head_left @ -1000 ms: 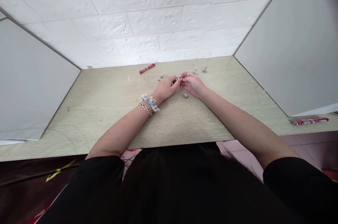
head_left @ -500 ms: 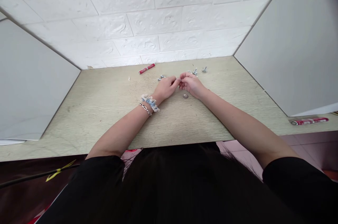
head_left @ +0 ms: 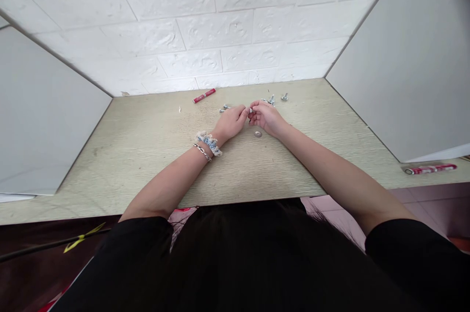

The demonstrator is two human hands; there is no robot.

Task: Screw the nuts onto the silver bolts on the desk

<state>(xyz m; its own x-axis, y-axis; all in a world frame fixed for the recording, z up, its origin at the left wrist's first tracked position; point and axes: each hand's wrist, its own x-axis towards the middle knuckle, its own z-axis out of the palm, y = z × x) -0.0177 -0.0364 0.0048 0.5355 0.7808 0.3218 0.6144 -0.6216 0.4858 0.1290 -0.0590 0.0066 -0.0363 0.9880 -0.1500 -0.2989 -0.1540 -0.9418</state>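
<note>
Over the middle of the pale wooden table (head_left: 235,170), my left hand (head_left: 233,121) and my right hand (head_left: 266,117) meet at the fingertips. Both are closed in a pinch around a small pale or metal piece (head_left: 251,110), mostly hidden by the fingers. Just below my right hand lies a round metal washer (head_left: 258,134). A few bolts (head_left: 224,108) rest behind my left hand. Behind my right hand are several more bolts (head_left: 271,100), partly covered by its fingers, and one bolt (head_left: 285,97) stands apart to their right.
A red tube (head_left: 204,95) lies near the white brick wall (head_left: 235,28), with a small white scrap (head_left: 179,109) to its left. Another red tube (head_left: 430,169) is at the right front edge. Grey panels (head_left: 400,72) flank the table.
The fingertips have shifted slightly, and a bit more of the small piece shows between them. Everything else looks the same.
</note>
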